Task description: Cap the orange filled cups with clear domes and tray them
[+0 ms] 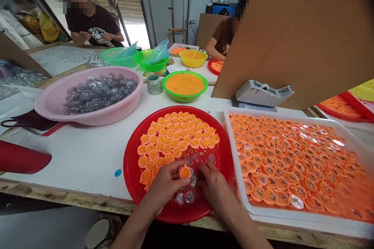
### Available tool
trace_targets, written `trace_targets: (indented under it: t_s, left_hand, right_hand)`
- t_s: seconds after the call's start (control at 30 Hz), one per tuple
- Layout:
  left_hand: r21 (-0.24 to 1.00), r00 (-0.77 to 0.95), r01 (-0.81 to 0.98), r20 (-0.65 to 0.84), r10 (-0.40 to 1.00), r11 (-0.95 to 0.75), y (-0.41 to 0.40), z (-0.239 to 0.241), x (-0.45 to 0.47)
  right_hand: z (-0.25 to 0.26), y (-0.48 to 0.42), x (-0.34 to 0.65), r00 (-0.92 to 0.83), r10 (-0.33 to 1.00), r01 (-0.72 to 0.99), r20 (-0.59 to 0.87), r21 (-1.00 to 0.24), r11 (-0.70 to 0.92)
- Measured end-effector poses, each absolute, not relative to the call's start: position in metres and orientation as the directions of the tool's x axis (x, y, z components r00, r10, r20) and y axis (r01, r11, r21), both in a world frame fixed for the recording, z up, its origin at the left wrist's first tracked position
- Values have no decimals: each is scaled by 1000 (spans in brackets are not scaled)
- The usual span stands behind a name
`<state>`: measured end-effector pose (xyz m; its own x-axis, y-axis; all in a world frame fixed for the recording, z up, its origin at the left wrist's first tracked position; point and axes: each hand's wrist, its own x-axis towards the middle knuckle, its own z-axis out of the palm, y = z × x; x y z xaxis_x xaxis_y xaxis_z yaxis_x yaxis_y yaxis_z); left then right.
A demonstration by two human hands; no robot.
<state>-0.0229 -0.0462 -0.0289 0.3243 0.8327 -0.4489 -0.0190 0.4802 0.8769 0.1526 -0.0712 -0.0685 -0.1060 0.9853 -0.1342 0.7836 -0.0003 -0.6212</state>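
My left hand [167,183] pinches a small round orange plastic piece [185,172] with a tab, its cup filled with orange. It is over a red round tray [130,171]. Beside it my right hand [215,185] is low over the tray with fingers curled down; what its fingertips grip, if anything, is hidden. A few clear domed covers [189,197] lie on the tray between and below my hands. Rows of the same filled orange pieces [166,148] cover the tray's far and left part.
A white tray [227,132] of capped orange pieces stands right. Behind are a green bowl of orange granules [184,85], a mug [154,85] and a pink basin [52,103] of clear covers. A cardboard panel [280,39] and tape dispenser [263,92] stand right. Two people sit across.
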Motion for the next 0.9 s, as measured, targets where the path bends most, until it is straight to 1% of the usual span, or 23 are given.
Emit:
trace_targets:
  t_s: [0.1, 0.2, 0.3, 0.5, 0.6, 0.7, 0.77, 0.83, 0.9]
  left_hand:
    - [865, 328, -81, -446, 833, 495, -48, -35, -28]
    - [856, 320, -126, -444, 837, 502, -50, -41, -31]
    - [854, 314, -125, -449, 837, 505, -52, -42, -32]
    - [837, 292, -125, -483, 826, 533, -55, -37, -25]
    - [834, 334, -132, -471, 816, 536, -56, -42, -18]
    - [846, 397, -101, -449, 801, 524, -57, -48, -12]
    - [858, 386, -78, -443, 809, 507, -57, -48, -10]
    - [869, 318, -57, -451, 834, 492, -57, -45, -9]
    - [877, 258, -32, -457, 851, 480, -55, -40, -9]
  right_hand:
    - [-69, -66, 153, -123, 977, 794, -172, -608, -7]
    - [-70, -63, 155, -123, 978, 798, -168, -603, -3]
    - [-67, -63, 157, -132, 975, 766, -177, -642, -12]
    - [-52, -71, 163, -137, 985, 609, -103, -793, 2]
    - [-51, -75, 162, -119, 985, 503, -124, -863, -48]
    - [-55, -78, 160, -120, 981, 381, -150, -920, -94]
    - [-58, -80, 161, -100, 984, 333, -150, -936, -109]
    - [-60, -82, 164, -50, 992, 362, -116, -928, -90]
    - [-59, -83, 167, -10, 998, 432, -65, -900, -55]
